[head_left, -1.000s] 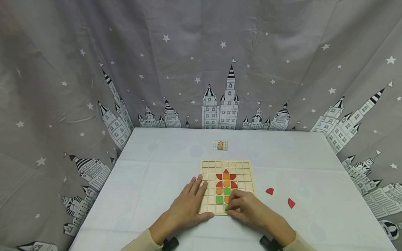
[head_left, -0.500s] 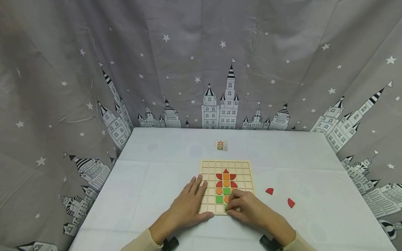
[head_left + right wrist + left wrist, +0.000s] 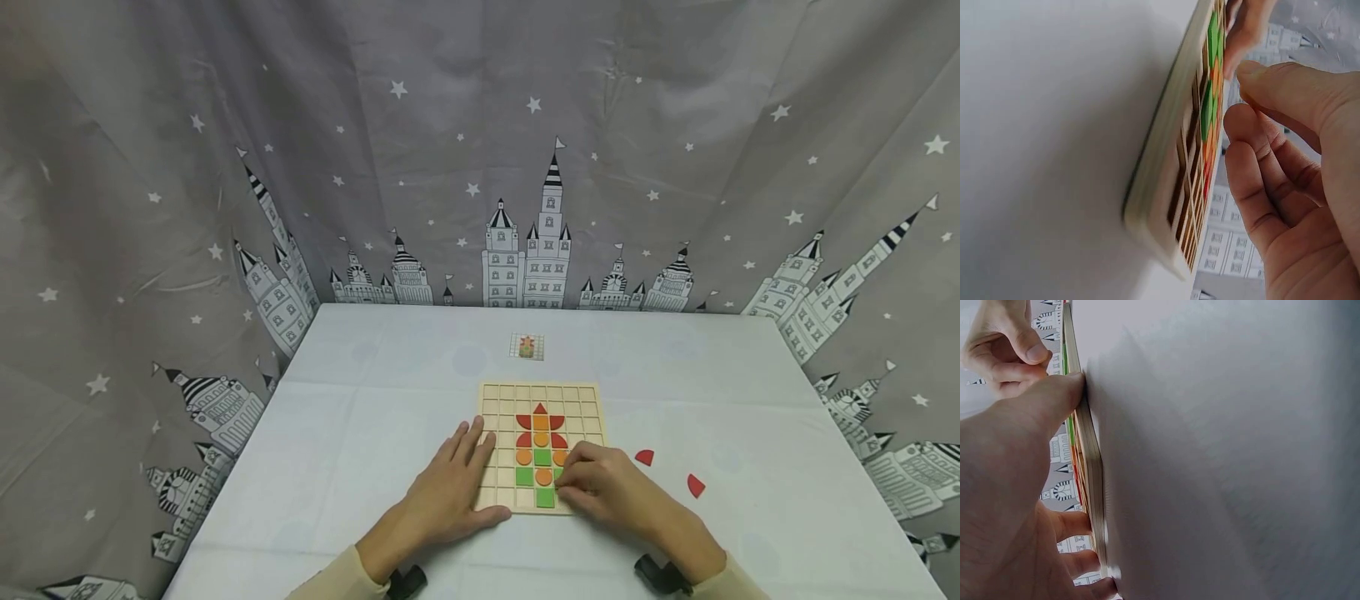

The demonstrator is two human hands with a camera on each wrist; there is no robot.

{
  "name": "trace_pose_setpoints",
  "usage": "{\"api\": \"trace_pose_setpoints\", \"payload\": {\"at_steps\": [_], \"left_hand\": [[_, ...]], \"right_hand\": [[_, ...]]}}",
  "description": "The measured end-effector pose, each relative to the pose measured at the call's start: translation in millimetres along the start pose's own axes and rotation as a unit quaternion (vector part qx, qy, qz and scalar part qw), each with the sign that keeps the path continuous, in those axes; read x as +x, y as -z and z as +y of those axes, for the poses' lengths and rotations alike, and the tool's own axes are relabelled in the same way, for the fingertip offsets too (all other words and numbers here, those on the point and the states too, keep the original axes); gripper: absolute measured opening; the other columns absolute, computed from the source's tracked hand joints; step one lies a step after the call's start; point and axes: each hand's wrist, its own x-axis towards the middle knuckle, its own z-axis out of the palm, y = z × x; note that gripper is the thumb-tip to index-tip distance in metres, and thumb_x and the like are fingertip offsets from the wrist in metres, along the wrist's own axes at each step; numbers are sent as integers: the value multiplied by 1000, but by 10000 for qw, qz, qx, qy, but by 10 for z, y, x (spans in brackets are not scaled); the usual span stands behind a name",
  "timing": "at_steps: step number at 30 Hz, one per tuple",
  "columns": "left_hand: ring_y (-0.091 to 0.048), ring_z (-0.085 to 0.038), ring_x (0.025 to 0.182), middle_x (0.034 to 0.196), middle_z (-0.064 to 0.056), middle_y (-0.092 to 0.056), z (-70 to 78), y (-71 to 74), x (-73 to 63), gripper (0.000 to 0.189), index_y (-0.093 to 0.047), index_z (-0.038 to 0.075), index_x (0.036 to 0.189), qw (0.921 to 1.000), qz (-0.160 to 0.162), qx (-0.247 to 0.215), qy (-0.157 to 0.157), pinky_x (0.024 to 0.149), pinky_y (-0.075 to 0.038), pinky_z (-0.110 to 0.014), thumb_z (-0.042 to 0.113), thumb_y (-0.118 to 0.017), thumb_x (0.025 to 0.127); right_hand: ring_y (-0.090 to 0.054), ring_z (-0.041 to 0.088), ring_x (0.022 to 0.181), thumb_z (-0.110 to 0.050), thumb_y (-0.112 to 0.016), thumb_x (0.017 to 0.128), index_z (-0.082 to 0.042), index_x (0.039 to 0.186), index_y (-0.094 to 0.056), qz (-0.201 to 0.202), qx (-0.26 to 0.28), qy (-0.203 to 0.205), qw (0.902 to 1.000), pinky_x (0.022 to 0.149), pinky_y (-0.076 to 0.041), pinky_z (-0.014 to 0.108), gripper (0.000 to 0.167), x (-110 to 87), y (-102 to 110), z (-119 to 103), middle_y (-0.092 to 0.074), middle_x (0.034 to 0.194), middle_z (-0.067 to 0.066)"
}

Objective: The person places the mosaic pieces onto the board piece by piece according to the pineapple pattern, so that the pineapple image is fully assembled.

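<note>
A light wooden grid board [image 3: 579,402] lies on the white table, bearing green squares, orange circles and red pieces in a figure. My left hand [image 3: 448,477] rests along the board's left side, fingers spread, thumb at its near edge. Above the right part of the board is my right hand [image 3: 611,487], fingers loosely bent. In the right wrist view a gap shows between its thumb and fingers, with no piece visible there. Beside those fingertips lies a green square tile [image 3: 545,497] in the bottom row. Another green tile, higher up, is partly hidden by the fingers.
Two red quarter-circle pieces lie right of the board: one nearer piece [image 3: 644,457] and one farther piece [image 3: 696,485]. Behind the board is a small pattern card [image 3: 527,347]. A grey curtain [image 3: 450,158] printed with castles surrounds the table [image 3: 390,417].
My right hand has shifted slightly right and up from the bottom-row green tile, uncovering it and the orange circle above. My left hand has stayed in place.
</note>
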Motion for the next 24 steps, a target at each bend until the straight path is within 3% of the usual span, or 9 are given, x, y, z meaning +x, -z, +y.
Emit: {"api": "trace_pose_setpoints", "payload": {"at_steps": [5, 11, 15, 19, 24], "left_hand": [[-31, -51, 178, 191, -28, -30, -5, -11, 11, 113, -42, 0, 178, 10000, -8, -27, -3, 141, -40, -64, 74, -79, 101], [-30, -50, 179, 192, -27, -29, -8, -21, 23, 113, -41, 1, 179, 10000, -43, -14, 27, 142, -39, -63, 73, -79, 101], [-30, -50, 179, 192, -27, -29, -6, -24, 18, 113, -41, 1, 179, 10000, -41, -15, 48, 142, -39, -63, 72, -80, 100], [-31, -50, 179, 192, -27, -29, -6, -24, 21, 113, -42, 2, 179, 10000, -38, -9, 50, 141, -40, -63, 72, -80, 100], [-30, -50, 179, 192, -27, -29, -5, -29, 30, 113, -41, 2, 179, 9999, -62, 49, 62, 142, -39, -63, 73, -80, 100]], "right_hand": [[-68, 3, 88, -5, -99, 91, -12, 102, -91, 163, -194, -403, 9989, 75, -60, 16, 16, -72, 105, 72, -79, 104, -6], [-71, 6, 85, 3, -99, 86, -9, 104, -90, 577, -492, -485, 9959, 73, -62, 22, 23, -188, 245, 205, -79, 105, -2], [-68, 2, 84, 4, -100, 85, -10, 108, -90, 601, -627, -1073, 9904, 69, -60, 20, 28, -293, 347, 279, -78, 107, -3], [-67, -1, 84, 0, -101, 86, -11, 112, -91, 521, -925, -1757, 9787, 70, -60, 20, 29, -393, 439, 351, -75, 108, -5], [-67, 2, 85, -3, -103, 84, -10, 114, -92, 548, -1235, -2144, 9674, 73, -61, 24, 33, -517, 527, 452, -75, 107, -2]]}}
